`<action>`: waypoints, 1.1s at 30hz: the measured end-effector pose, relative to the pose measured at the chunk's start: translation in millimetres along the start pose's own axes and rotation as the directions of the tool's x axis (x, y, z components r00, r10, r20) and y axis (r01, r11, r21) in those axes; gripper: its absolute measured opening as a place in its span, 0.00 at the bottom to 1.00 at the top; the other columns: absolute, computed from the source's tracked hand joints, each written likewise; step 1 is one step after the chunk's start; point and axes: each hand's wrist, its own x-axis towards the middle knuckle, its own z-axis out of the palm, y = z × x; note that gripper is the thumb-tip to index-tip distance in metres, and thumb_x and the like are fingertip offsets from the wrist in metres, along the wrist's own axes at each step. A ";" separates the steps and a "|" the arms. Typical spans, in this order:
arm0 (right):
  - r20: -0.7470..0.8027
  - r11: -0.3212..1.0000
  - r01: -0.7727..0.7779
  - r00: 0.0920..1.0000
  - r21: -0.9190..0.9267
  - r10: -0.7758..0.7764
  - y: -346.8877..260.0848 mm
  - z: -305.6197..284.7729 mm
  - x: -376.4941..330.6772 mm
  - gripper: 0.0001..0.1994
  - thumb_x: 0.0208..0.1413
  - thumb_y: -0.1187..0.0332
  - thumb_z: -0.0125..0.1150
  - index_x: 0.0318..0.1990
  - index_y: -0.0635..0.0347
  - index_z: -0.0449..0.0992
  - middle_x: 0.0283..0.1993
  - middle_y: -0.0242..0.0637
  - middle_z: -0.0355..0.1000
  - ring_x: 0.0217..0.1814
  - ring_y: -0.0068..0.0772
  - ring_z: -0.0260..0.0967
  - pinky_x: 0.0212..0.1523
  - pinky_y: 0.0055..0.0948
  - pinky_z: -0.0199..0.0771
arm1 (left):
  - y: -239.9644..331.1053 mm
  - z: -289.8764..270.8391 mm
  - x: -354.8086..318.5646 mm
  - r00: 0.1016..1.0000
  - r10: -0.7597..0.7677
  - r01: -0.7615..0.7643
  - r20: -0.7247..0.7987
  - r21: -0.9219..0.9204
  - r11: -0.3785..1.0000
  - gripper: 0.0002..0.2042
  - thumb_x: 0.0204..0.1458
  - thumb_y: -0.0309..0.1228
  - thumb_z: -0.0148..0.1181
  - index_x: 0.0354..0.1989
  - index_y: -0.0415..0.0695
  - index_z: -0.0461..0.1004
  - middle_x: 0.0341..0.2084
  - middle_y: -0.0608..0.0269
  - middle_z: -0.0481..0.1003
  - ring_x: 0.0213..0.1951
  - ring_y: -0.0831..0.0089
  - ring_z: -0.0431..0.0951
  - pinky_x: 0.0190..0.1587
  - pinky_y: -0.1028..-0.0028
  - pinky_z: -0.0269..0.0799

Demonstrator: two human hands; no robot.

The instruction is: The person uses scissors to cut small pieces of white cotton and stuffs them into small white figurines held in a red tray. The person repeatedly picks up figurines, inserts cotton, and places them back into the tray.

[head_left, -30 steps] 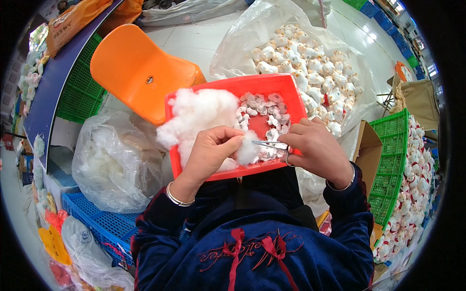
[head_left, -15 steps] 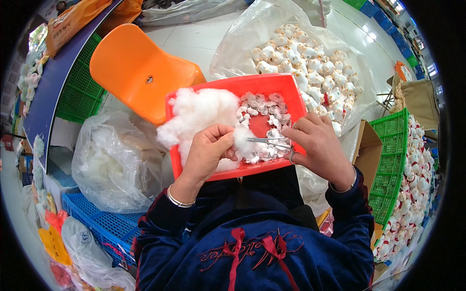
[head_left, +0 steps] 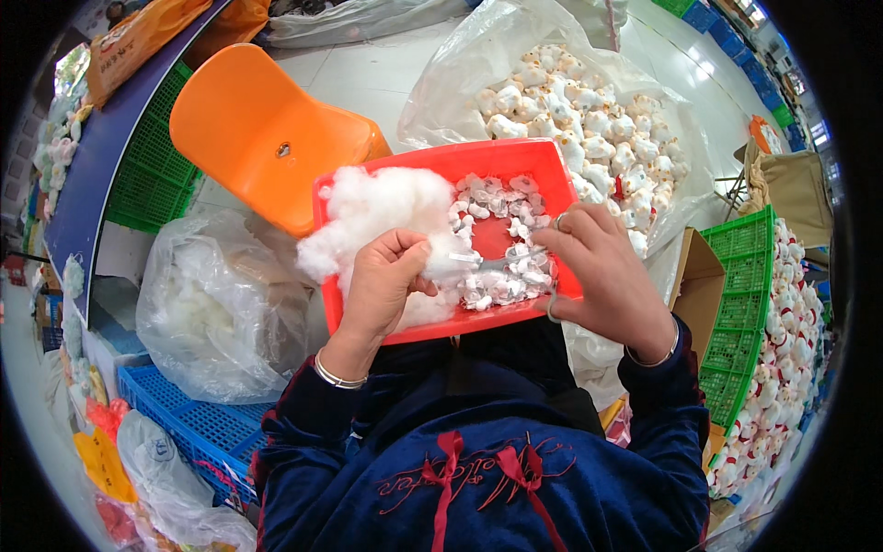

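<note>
A red plastic tray lies before me, with a heap of white fluffy stuffing at its left and several small white fabric pieces at its right. Over the stuffing, my left hand is closed in a pinch on a small white tuft, whose outline is smeared by motion. My right hand, at the tray's right rim, is closed around metal forceps with scissor-like loops. One loop shows by the thumb; the shafts are blurred between the hands, and whether their tips grip the tuft is unclear.
An orange chair stands beyond the tray. Behind at right is a clear bag of white stuffed pieces. A bag of stuffing and blue crate are left; a green crate is right.
The forceps, sharp before, are now blurred. The tuft at my left fingertips looks narrower and stretched to the right. My left hand has shifted slightly left, and my right fingers have moved slightly up.
</note>
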 end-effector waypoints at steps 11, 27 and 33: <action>0.207 0.998 -0.048 0.977 -0.043 0.056 0.0 -0.8 6.4 0.16 0.44 0.66 0.73 0.43 0.52 0.83 0.36 0.34 0.73 0.46 0.39 0.71 0.50 0.41 0.65 | 4.7 7.4 -7.8 0.995 0.002 -0.014 0.102 0.112 0.994 0.07 0.64 0.26 0.63 0.45 0.34 0.79 0.31 0.59 0.81 0.28 0.78 0.81 0.33 0.79 0.80; 0.181 0.989 -0.080 0.978 -0.127 0.103 -0.5 2.2 3.0 0.18 0.43 0.66 0.73 0.45 0.53 0.82 0.40 0.34 0.73 0.50 0.40 0.70 0.50 0.43 0.66 | 1.8 4.3 -8.6 0.999 -0.015 0.018 0.048 -0.063 0.998 0.06 0.64 0.26 0.61 0.45 0.36 0.78 0.31 0.57 0.81 0.26 0.78 0.80 0.32 0.78 0.81; 0.289 0.998 -0.060 0.956 0.026 0.050 -3.7 4.3 10.9 0.19 0.44 0.66 0.74 0.46 0.56 0.81 0.41 0.37 0.74 0.50 0.43 0.71 0.51 0.42 0.69 | -3.5 3.9 -8.5 0.995 0.012 -0.022 0.098 0.106 0.994 0.06 0.64 0.25 0.62 0.45 0.37 0.78 0.29 0.58 0.81 0.26 0.77 0.81 0.30 0.78 0.81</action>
